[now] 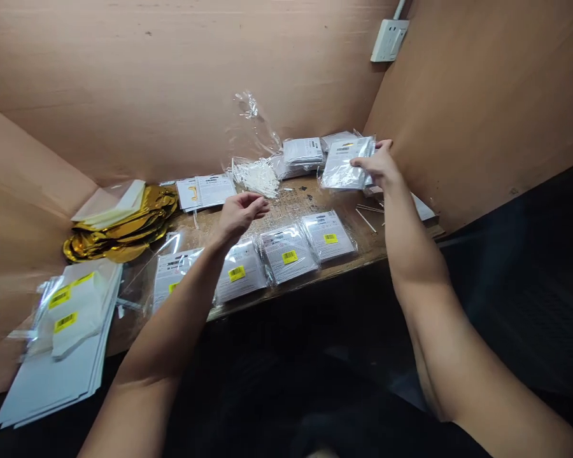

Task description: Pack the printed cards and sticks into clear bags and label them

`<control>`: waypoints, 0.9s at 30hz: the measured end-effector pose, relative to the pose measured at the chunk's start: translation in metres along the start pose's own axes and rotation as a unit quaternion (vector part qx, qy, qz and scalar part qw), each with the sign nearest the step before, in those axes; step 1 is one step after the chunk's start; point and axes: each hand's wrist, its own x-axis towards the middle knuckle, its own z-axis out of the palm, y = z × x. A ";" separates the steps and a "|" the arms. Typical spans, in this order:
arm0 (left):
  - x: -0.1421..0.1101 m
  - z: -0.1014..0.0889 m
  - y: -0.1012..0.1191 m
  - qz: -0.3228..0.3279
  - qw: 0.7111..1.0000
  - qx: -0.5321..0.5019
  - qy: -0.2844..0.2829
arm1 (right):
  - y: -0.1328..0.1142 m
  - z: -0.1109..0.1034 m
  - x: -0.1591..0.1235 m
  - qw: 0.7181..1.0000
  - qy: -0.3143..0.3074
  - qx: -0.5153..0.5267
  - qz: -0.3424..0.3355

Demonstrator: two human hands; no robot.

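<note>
My right hand [382, 164] grips a stack of clear plastic packets [344, 168] at their right edge, thumb on top, above the back right of the bench. My left hand [242, 215] hovers over the middle of the bench, fingers curled together and nothing visible in them. Just beyond it lies a heap of short white sticks [260, 178] in torn clear plastic. Below it, along the front edge, runs a row of flat packets with yellow barcode labels [289, 254]; my left forearm partly covers the left ones.
More packets [302, 152] are piled at the back, others [207, 191] lie left of the sticks. Gold foil sheets [124, 232] and white sheets with barcode stickers [71, 362] sit at left. Wooden walls surround the bench [310, 197]; a socket [389, 41] is mounted upper right.
</note>
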 end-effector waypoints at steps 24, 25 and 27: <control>-0.208 -0.165 -0.022 -0.119 0.840 0.483 0.219 | -0.263 0.118 -0.316 0.965 -0.131 0.111 -0.198; -0.209 -0.158 -0.019 -0.099 0.804 0.532 0.246 | -0.266 0.118 -0.314 0.967 -0.138 0.083 -0.198; -0.211 -0.146 -0.017 -0.008 0.768 0.584 0.263 | -0.255 0.114 -0.293 0.967 -0.135 0.063 -0.209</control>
